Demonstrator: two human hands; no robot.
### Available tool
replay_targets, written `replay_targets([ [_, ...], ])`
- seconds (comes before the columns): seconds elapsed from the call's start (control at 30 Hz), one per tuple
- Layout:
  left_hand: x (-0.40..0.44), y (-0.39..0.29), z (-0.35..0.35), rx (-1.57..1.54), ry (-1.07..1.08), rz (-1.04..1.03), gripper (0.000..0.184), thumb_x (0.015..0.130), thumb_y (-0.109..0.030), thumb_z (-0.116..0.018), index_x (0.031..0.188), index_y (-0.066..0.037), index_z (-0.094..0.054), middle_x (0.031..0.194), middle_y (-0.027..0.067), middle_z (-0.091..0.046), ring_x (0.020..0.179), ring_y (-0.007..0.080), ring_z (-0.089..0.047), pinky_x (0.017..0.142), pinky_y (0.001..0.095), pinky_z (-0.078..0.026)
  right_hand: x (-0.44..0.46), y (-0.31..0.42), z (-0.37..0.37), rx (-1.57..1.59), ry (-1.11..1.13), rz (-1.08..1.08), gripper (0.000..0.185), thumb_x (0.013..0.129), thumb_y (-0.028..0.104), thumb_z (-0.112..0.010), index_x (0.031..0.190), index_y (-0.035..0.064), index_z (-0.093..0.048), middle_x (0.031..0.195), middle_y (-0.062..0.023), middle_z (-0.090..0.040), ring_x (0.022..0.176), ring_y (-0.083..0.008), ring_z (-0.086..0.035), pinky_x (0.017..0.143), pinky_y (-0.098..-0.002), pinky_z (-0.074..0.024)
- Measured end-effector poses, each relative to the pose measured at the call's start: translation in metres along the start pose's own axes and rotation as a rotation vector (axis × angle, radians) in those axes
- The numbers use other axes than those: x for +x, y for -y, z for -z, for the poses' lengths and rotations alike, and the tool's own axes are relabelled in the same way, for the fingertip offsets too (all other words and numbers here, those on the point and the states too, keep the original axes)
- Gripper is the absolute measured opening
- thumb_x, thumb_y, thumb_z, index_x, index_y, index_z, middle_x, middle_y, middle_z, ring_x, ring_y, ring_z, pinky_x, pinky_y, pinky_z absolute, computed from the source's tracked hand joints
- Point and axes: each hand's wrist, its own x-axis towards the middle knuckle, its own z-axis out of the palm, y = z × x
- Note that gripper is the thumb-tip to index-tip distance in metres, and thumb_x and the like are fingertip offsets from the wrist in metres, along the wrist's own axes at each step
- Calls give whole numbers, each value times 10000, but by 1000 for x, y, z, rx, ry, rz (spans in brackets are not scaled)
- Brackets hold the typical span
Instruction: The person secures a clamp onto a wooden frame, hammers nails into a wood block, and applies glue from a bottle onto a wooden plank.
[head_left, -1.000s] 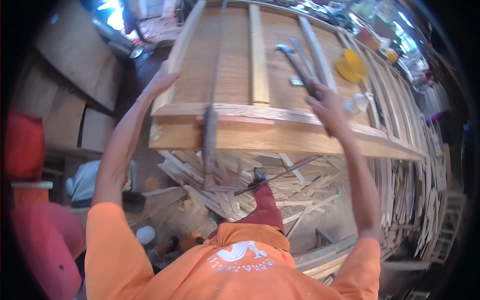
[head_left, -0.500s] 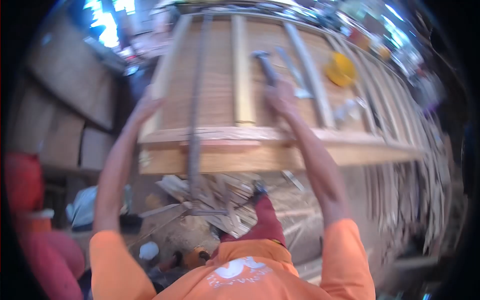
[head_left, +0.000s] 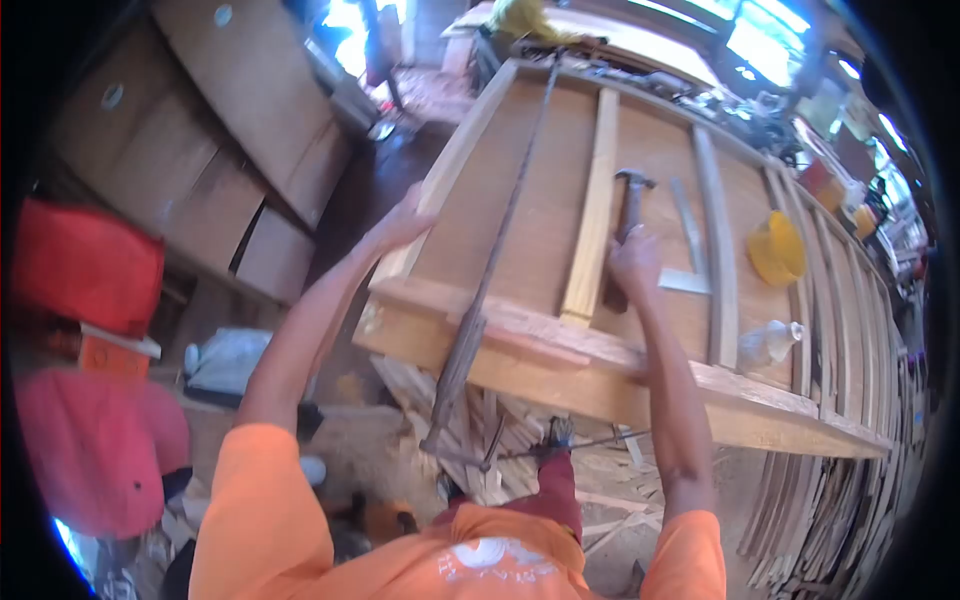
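A wooden frame with a panel inside point(head_left: 560, 380) lies across the middle, crossed by several battens. My right hand point(head_left: 637, 262) is closed round the handle of a hammer point(head_left: 632, 195), whose head points away over the panel. My left hand point(head_left: 408, 222) rests on the frame's left side rail, its fingers over the edge; how firmly they grip is unclear. Between my hands a long metal bar clamp point(head_left: 462, 365) spans the frame, its screw end hanging over the near edge. A metal square point(head_left: 686, 282) lies right of the hammer.
A yellow container point(head_left: 776, 248) and a clear bottle point(head_left: 768, 345) are on the frame at right. Wood scraps point(head_left: 620, 490) cover the floor below. Large boards point(head_left: 190, 150) lean at left, near a red cloth-like item point(head_left: 88, 265).
The view has swung left and tilted. My right hand has brought the hammer closer to the middle batten, low over the panel. My left hand stays at the left rail.
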Motion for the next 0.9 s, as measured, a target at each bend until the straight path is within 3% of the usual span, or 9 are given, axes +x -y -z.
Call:
replay_targets([
  [0.1, 11, 29, -5, 28, -13, -97, 759, 911, -218, -703, 1555, 26, -384, 1507, 224, -513, 1464, 292, -425, 1246, 400, -310, -9, 18, 48, -12, 61, 57, 658, 957, 295, -729, 1437, -118, -551, 1051, -345, -678, 987, -458, -671, 872, -534, -533],
  [0.17, 2, 17, -2, 20, -22, 16, 780, 916, -256, -719, 1554, 36, -378, 1501, 251, -521, 1454, 332, -455, 1234, 403, -336, -31, 31, 72, 370, -140, 240, 494, 985, 263, -725, 1343, -70, -656, 1058, -274, -702, 909, -377, -682, 815, -477, -538],
  [0.23, 0, 15, 1, 63, -57, -4, 784, 917, -264, -721, 1551, 42, -375, 1491, 268, -531, 1440, 351, -479, 1226, 406, -351, -80, 82, 120, 640, -71, 179, 387, 1003, 221, -719, 1273, -56, -707, 1047, -190, -719, 842, -268, -663, 770, -411, -530],
  [0.3, 1, 12, 1, 39, -17, 88, 812, 916, -268, -725, 1566, 43, -352, 1472, 299, -543, 1403, 381, -524, 1211, 417, -376, -135, 108, 152, 746, 152, 298, 357, 1016, 203, -708, 1275, -43, -713, 981, -138, -724, 813, -196, -640, 758, -366, -530],
  [0.33, 2, 13, 1, 42, -29, 87, 812, 916, -268, -725, 1566, 43, -352, 1472, 299, -543, 1403, 381, -524, 1211, 417, -376, -167, 121, 172, 807, 427, 140, 305, 1006, 176, -719, 1226, -36, -733, 913, -127, -721, 809, -178, -651, 783, -362, -540],
  [0.37, 2, 16, -1, 51, -62, 87, 792, 905, -292, -732, 1526, 51, -379, 1441, 324, -565, 1372, 390, -559, 1163, 435, -421, -197, 135, 173, 931, 423, 228, 247, 970, 153, -763, 1136, -30, -757, 856, -127, -717, 775, -216, -674, 785, -367, -545],
  [0.4, 1, 17, -5, 59, -91, 84, 775, 895, -316, -739, 1487, 58, -407, 1411, 350, -586, 1342, 400, -594, 1116, 453, -467, -219, 142, 183, 922, 594, 253, 399, 917, 172, -822, 1257, -8, -717, 984, -159, -722, 905, -295, -690, 843, -403, -543],
  [0.53, -5, 14, -9, -18, -146, -99, 759, 879, -285, -731, 1476, 65, -420, 1409, 345, -584, 1356, 408, -577, 1128, 463, -454, -293, 161, 155, 609, 504, 449, 975, 845, 491, -855, 1523, -77, -443, 1424, -303, -505, 1311, -478, -491, 1114, -574, -396],
  [0.9, -5, -5, 2, 56, -50, 71, 800, 926, -250, -695, 1555, 33, -289, 1458, 350, -560, 1402, 431, -547, 1172, 455, -423, -322, 165, 124, 509, 381, 413, 830, 850, 475, -855, 1439, -35, -569, 1494, -251, -518, 1413, -477, -437, 1143, -582, -377],
])
